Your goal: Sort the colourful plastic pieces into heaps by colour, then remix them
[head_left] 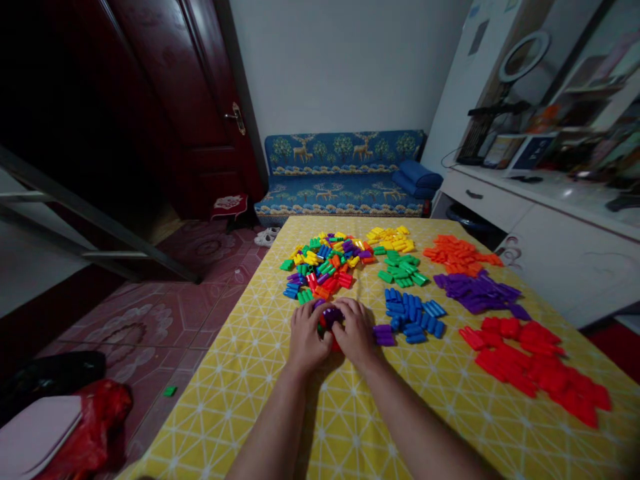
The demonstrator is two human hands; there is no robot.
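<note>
Purple plastic (331, 317) sits clasped between left hand (307, 333) and right hand (356, 331), just nearer than the mixed pile (325, 269). Likely light, stiff and slick: best pinched by its sides

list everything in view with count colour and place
tablecloth: 1, yellow-white, foreground
mixed pieces: uncountable, multicoloured, tablecloth, far left
sorted piles: 6, yellow, green, orange, purple, blue, red, right of those
purple cluster: 1, purple, beside blue pile
held pieces: count unclear, purple, red, mid-tablecloth
stray piece: 1, green, on floor
sofa: 1, blue, back
door: 1, dark red, back left
shoes: pair, whitish, by sofa
bag: 1, red, lower left
dresser: 1, white, right
ring light: 1, white, above dresser
left hand: 1, bare, on held pieces
right hand: 1, bare, likewise
</note>
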